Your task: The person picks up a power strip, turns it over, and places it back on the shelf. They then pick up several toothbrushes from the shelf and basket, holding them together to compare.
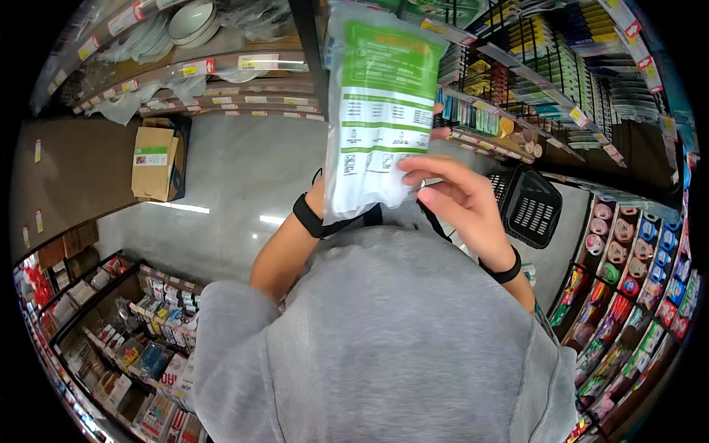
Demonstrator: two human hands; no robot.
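A soft white plastic packet [384, 122] with a green printed panel is held up in front of me. Lines of small text and little boxed pictures cover its face; what is inside cannot be made out. My left hand [317, 193] supports it from behind, mostly hidden, and its fingertips show past the packet's right edge. At the lower right, my right hand [461, 196] has its fingers stretched and apart, the fingertips at the packet's face near the printed pictures. Black bands circle both wrists.
Shelves with bowls [193, 22] stand at the upper left, above a cardboard box [156, 159]. Hanging packaged goods [546, 66] fill the upper right. A black basket [533, 207] sits on the floor at right, near racks of colourful items [624, 251]. More shelves [140, 332] are at lower left.
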